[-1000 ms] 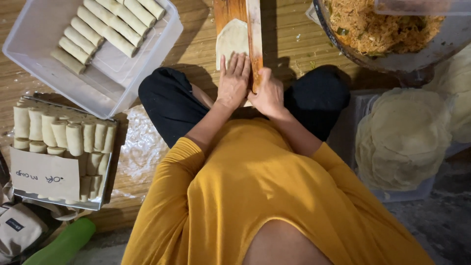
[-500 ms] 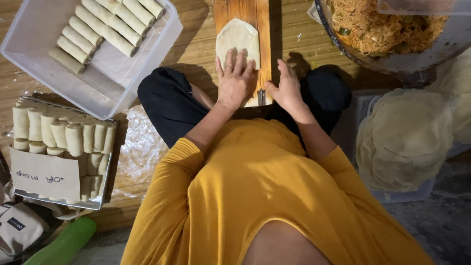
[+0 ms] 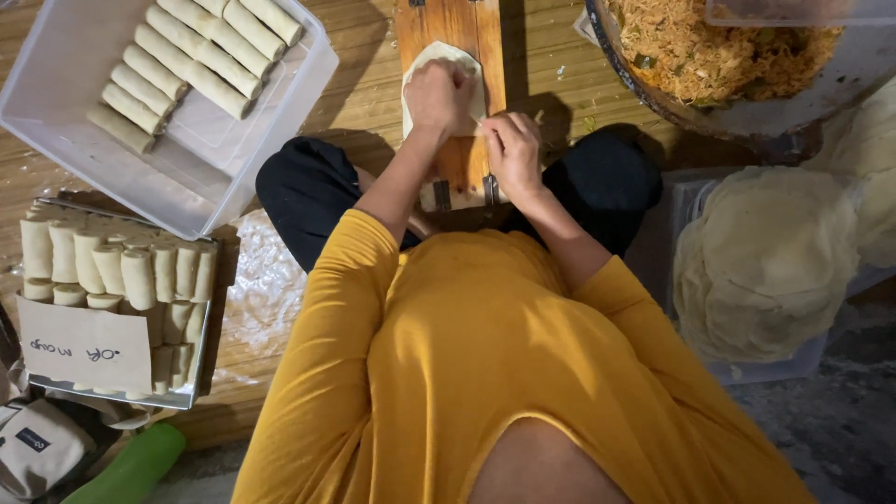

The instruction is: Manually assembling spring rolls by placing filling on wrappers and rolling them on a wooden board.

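A pale round wrapper (image 3: pixel 467 67) lies on a narrow wooden board (image 3: pixel 453 23) in front of my knees. My left hand (image 3: pixel 435 94) rests on the wrapper with its fingers curled over the near part. My right hand (image 3: pixel 511 149) is just to the right and nearer to me, its fingertips pinched at the wrapper's right edge. What lies under my left hand is hidden.
A clear tub (image 3: pixel 75 56) with several finished rolls sits at the upper left, and a metal tray (image 3: pixel 196 364) of rolls at the left. A large bowl (image 3: pixel 653 93) of shredded filling stands at the upper right. A stack of wrappers (image 3: pixel 765 261) is at the right.
My left hand has moved further up the board and curled onto the wrapper. My right hand has come in from the board's right side to the wrapper's edge.
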